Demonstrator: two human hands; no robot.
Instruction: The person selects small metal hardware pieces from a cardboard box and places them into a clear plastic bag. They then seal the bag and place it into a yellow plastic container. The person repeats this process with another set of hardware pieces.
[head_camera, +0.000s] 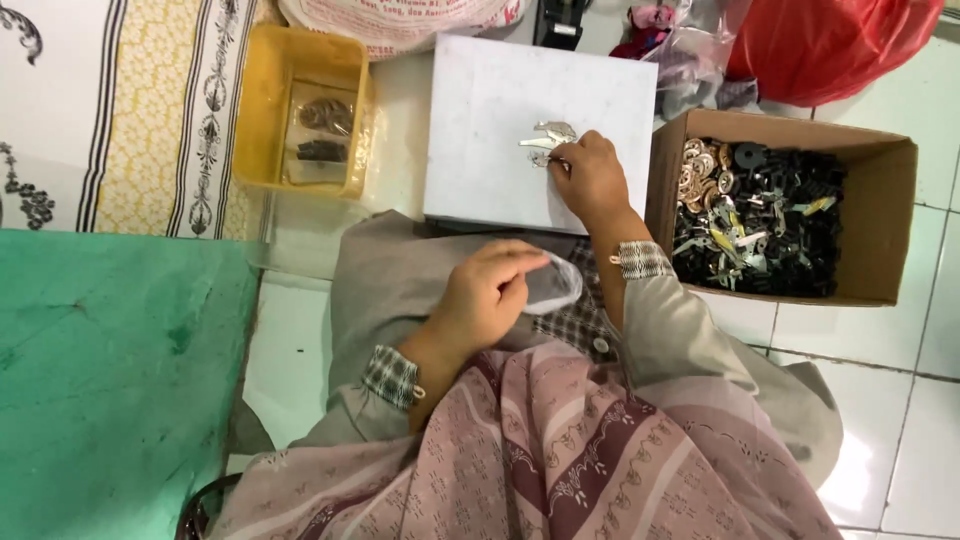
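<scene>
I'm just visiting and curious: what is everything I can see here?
white board: one, white, centre, on the lap
metal pieces: a few, silver, on the board
cardboard box: one, brown, right, full of small parts
yellow tray: one, yellow, upper left
red bag: one, red, top right
green mat: one, green, lower left
small clear bag: one, clear, in left hand
left hand: holds the bag
right hand: on the metal pieces
</scene>
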